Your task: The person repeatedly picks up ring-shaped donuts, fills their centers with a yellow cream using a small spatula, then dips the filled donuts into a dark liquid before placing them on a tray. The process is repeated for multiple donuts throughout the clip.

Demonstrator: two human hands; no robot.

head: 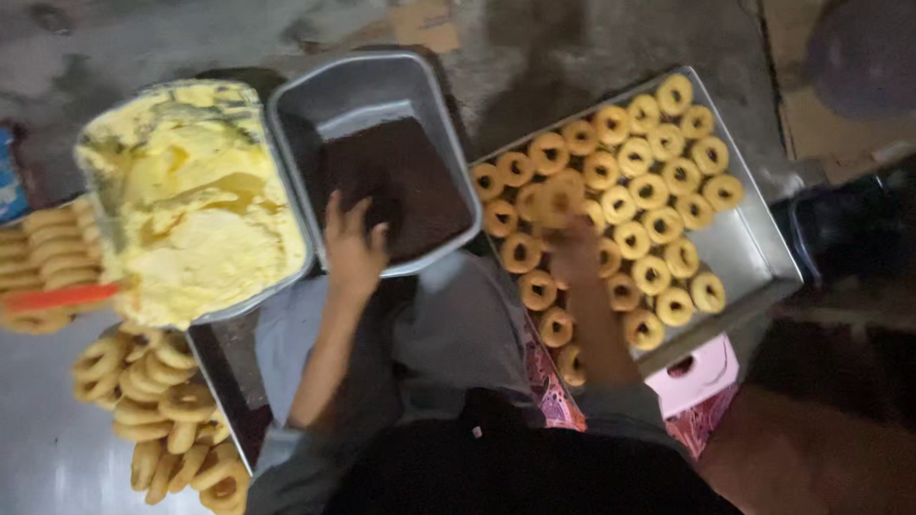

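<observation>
My left hand [353,243] reaches into a grey metal pan [363,86] and rests on the dark brown crumbs [401,181] that fill its near half; its fingers are spread. My right hand [571,250] is blurred over a flat metal tray [754,243] of ring-shaped pastries and lifts one ring pastry [558,198] above the rows. Several rows of golden rings [649,191] with dark centres cover the tray.
A metal pan of pale yellow cream [191,200] stands to the left, with an orange handle [57,298] sticking out. Plain rings are heaped at lower left [162,410] and stacked at far left [43,257]. A pink stool [697,374] stands below the tray.
</observation>
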